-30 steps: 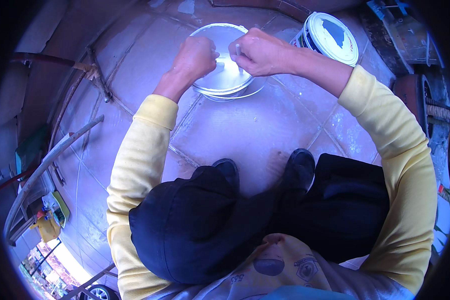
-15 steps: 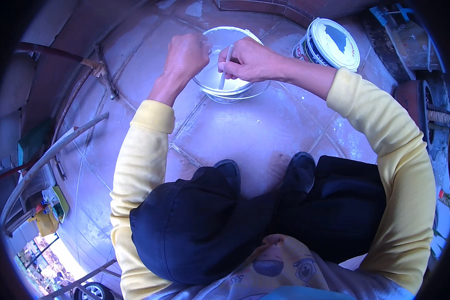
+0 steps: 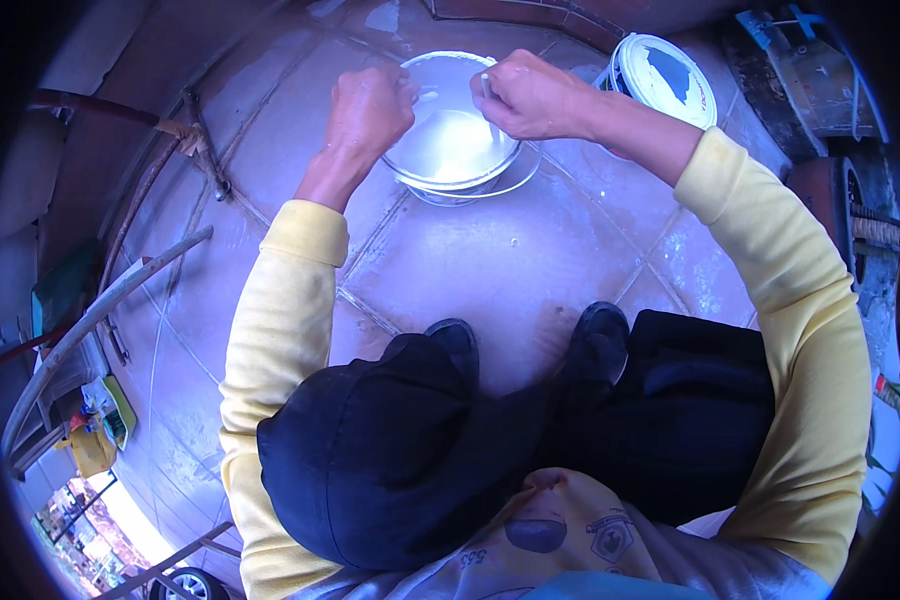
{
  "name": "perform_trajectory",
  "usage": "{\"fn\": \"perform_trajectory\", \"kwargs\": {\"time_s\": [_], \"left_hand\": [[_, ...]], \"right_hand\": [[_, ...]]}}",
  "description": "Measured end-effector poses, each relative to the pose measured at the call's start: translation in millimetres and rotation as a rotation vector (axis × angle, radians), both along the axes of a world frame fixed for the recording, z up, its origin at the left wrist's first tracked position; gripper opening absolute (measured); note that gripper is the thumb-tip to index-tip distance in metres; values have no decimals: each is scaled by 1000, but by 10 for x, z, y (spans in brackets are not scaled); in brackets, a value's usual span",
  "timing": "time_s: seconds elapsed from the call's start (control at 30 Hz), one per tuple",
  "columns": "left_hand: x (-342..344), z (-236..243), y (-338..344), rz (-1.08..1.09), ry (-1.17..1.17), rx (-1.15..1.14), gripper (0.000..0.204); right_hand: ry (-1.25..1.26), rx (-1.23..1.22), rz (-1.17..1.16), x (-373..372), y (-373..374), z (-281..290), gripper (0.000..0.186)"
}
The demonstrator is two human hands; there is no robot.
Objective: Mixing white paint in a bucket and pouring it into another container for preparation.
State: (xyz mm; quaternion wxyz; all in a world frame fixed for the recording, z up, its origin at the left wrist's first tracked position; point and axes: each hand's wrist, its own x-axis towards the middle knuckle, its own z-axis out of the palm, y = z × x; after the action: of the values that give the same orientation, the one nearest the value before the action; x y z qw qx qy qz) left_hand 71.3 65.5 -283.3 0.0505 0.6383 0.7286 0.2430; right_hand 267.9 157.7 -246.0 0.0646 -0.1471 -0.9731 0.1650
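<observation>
An open white bucket (image 3: 452, 146) of white liquid stands on the tiled floor. My left hand (image 3: 368, 110) is closed at its left rim, with a short pale piece showing by the fingers; what it is I cannot make out. At the bucket's upper right, my right hand (image 3: 525, 95) is closed around a pale stick (image 3: 487, 84) that reaches down over the liquid. A wire handle hangs round the bucket's lower right.
A lidded bucket (image 3: 670, 80) stands behind my right forearm. Metal bars and tubes (image 3: 110, 310) lie along the left side. A dark wooden and metal clutter (image 3: 800, 80) lines the right. My shoes (image 3: 598, 330) are on the floor below the bucket.
My left hand has moved left, toward the rim. My right hand swung left and down over the bucket, then back up and right with the stick.
</observation>
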Motion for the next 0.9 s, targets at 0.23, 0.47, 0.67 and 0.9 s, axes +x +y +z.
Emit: {"fn": "perform_trajectory", "kwargs": {"time_s": [0.23, 0.47, 0.67, 0.9], "left_hand": [[7, -2, -8, -4, -10, -16, 25], [-44, 6, -8, 21, -34, 7, 24], [-65, 19, -16, 31, -50, 15, 24], [-85, 68, -63, 70, -110, 23, 25]], "right_hand": [[96, -379, 12, -152, -308, -100, 26], [170, -261, -113, -90, -14, -167, 23], [146, -350, -274, 106, 101, 158, 28], [347, -743, -382, 221, 42, 684, 24]]}}
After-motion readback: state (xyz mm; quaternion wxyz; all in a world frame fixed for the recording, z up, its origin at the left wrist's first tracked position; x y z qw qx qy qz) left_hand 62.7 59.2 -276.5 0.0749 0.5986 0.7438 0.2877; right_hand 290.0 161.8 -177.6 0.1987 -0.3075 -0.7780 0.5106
